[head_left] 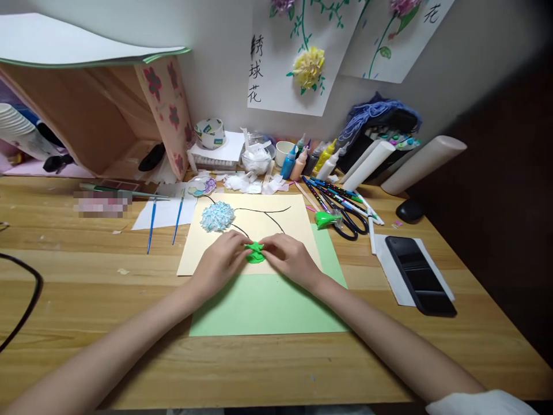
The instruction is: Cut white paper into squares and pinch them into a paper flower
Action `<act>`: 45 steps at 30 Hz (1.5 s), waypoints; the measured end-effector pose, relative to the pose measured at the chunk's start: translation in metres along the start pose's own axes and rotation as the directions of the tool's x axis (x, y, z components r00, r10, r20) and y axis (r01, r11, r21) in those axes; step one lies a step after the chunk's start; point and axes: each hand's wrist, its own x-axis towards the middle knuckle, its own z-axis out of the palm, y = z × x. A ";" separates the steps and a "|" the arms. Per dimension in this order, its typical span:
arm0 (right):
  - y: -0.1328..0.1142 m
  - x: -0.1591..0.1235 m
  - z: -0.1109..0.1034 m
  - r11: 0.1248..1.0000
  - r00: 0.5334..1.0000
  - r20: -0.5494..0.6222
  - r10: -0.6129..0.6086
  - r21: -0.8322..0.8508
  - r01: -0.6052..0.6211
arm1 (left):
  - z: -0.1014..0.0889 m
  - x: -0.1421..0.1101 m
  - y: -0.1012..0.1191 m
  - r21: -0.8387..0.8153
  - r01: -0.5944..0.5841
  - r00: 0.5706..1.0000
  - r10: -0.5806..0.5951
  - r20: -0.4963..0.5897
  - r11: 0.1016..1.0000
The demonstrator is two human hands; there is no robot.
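Note:
Bright green modelling clay [256, 253] is pinched at its upper edge between the fingers of both hands, over the lower part of a cream sheet [276, 202]. My left hand [221, 259] grips its left side with closed fingers. From the right, my right hand [292, 259] pinches the opposite side. The clay looks flattened, with folds and an uneven top. Thin dark stem lines and a fluffy pale blue flower [218, 217] are on the cream sheet, beyond my left hand. A light green sheet [268, 305] lies underneath it.
To the right are a green lump in clear plastic [326, 219], black scissors [345, 230], pens and a phone [421, 276]. Paint bottles [298, 164] and a tape roll [210, 134] stand at the back. Two brushes [152, 227] lie left. Flower pictures hang on the wall.

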 end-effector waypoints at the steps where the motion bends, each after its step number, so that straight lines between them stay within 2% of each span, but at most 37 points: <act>1: 0.001 -0.001 0.001 0.998 0.999 0.005 -0.051 -0.043 0.051 | 0.002 -0.004 0.002 0.053 -0.042 0.999 0.041 0.016 0.998; 4: 0.002 -0.003 0.000 0.984 0.990 0.047 -0.130 -0.116 0.134 | 0.008 -0.016 0.007 0.201 -0.155 0.987 0.141 0.082 0.967; 7: 0.001 -0.007 -0.008 0.989 0.991 0.092 -0.094 -0.107 0.104 | 0.013 -0.023 0.008 0.280 -0.209 0.975 0.176 0.137 0.937; 9: 0.001 -0.011 -0.013 0.993 0.995 0.081 -0.056 -0.103 0.064 | 0.014 -0.025 0.008 0.312 -0.233 0.968 0.190 0.164 0.921; 11: 0.001 -0.016 -0.016 0.985 0.994 0.093 -0.060 -0.157 0.074 | 0.015 -0.026 0.007 0.335 -0.255 0.963 0.205 0.177 0.907; 15: 0.002 -0.021 -0.016 0.928 0.963 0.229 -0.145 -0.307 0.212 | 0.016 -0.026 0.006 0.349 -0.267 0.959 0.213 0.185 0.898; 18: 0.001 -0.021 -0.017 0.896 0.946 0.271 -0.177 -0.353 0.269 | 0.015 -0.028 0.007 0.332 -0.264 0.957 0.204 0.206 0.905; 23: -0.001 -0.021 -0.019 0.878 0.948 0.252 -0.194 -0.387 0.282 | 0.012 -0.031 0.009 0.272 -0.147 0.977 0.096 0.193 0.951; 28: 0.000 -0.022 -0.018 0.864 0.910 0.378 -0.173 -0.385 0.325 | 0.011 -0.027 0.010 0.104 0.042 0.988 -0.056 0.141 0.994; 31: -0.001 -0.022 -0.018 0.865 0.904 0.397 -0.156 -0.387 0.319 | 0.010 -0.024 0.009 -0.039 0.106 0.988 -0.100 0.118 0.994; 34: -0.002 -0.021 -0.019 0.868 0.889 0.431 -0.154 -0.370 0.330 | 0.009 -0.022 0.008 -0.134 0.149 0.987 -0.138 0.084 0.980; 38: -0.001 -0.019 -0.019 0.880 0.875 0.468 -0.122 -0.357 0.314 | 0.010 -0.020 0.006 -0.124 0.166 0.984 -0.157 0.078 0.978; 42: 0.000 -0.018 -0.019 0.884 0.875 0.466 -0.132 -0.344 0.317 | 0.011 -0.018 0.006 -0.123 0.181 0.982 -0.172 0.082 0.976; 45: -0.002 -0.018 -0.019 0.899 0.884 0.457 -0.097 -0.341 0.275 | 0.010 -0.019 0.006 -0.126 0.187 0.981 -0.178 0.078 0.974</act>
